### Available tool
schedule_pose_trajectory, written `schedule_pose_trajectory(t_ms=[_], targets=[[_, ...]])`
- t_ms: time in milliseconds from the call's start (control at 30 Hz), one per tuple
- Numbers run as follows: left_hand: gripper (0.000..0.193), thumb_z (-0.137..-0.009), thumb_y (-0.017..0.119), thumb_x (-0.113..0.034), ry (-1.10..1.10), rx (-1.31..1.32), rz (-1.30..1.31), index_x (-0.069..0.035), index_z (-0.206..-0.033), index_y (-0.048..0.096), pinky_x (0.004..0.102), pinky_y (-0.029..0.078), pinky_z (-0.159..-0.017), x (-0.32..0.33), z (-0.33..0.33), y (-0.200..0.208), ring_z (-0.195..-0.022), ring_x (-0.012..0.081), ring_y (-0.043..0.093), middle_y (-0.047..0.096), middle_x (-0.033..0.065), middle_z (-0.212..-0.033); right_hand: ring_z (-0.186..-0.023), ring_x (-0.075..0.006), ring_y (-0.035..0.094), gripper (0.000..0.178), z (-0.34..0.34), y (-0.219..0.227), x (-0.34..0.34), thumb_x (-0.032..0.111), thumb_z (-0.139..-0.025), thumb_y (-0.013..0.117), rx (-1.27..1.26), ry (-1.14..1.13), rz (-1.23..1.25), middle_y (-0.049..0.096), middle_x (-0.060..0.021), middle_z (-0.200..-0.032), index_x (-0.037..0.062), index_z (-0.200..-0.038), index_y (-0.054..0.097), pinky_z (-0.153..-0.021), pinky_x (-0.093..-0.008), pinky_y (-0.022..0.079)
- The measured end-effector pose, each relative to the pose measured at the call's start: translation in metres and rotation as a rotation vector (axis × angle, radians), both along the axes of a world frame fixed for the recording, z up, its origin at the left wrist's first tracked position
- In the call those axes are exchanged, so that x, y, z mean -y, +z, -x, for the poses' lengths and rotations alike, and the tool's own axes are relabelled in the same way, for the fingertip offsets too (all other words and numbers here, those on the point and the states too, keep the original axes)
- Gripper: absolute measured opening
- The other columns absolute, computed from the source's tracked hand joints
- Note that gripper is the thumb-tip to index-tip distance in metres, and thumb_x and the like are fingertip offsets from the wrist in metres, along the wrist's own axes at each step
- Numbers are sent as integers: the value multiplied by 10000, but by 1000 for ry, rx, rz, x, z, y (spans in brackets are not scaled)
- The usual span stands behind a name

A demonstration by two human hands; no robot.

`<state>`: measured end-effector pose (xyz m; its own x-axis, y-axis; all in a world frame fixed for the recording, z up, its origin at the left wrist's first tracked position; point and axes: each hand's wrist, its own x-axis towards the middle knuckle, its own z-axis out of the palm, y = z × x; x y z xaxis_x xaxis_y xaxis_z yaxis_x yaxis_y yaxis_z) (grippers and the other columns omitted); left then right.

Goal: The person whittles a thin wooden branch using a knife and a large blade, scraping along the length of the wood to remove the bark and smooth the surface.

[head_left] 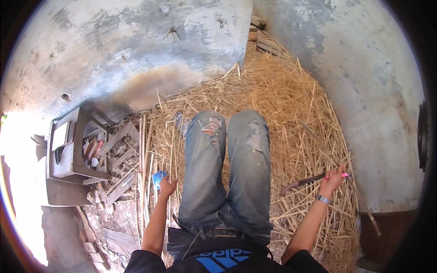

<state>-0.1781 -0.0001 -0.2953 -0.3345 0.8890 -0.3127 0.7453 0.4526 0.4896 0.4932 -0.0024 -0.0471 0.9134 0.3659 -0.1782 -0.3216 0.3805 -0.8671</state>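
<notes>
I sit on a heap of dry straw [291, 100] with my legs in torn blue jeans [227, 159] stretched out in front. My left hand [167, 186] rests on the straw at my left side, its fingers against a small blue packet [159, 178]. My right hand [332, 179] is out to my right, closed around the handle of a sickle [302, 182] whose dark curved blade points left over the straw. A thin pink thing [344, 174] sticks out by that hand's fingers. A metal watch is on the right wrist.
Weathered plaster walls [136, 45] meet in a corner behind the straw. A small wooden crate-like frame [73, 145] with scrap wood and rubble stands on the left. Bricks lie at the far corner [261, 36]. Bright daylight floods the left edge.
</notes>
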Motion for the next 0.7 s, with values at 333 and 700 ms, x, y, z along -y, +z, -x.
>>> schedule_pose_trajectory(t_ms=[333, 700], targets=[[346, -1021, 646, -191, 107, 575, -640, 53, -1265, 651, 351, 521, -981, -90, -115, 221, -1136, 236, 676, 703, 170, -1235, -503, -35, 290, 291, 101, 79, -73, 334, -1033, 672, 109, 341, -252, 298, 84, -611, 60, -1082, 587, -442, -229, 222], [287, -959, 663, -64, -184, 829, -1408, 24, -1231, 657, 360, 527, -975, -76, -163, 419, -1077, 198, 667, 679, 131, -1214, -495, -47, 310, 219, 194, 106, -105, 272, -1038, 671, 191, 577, -343, 322, 67, -607, 60, -1051, 615, -444, -232, 236]])
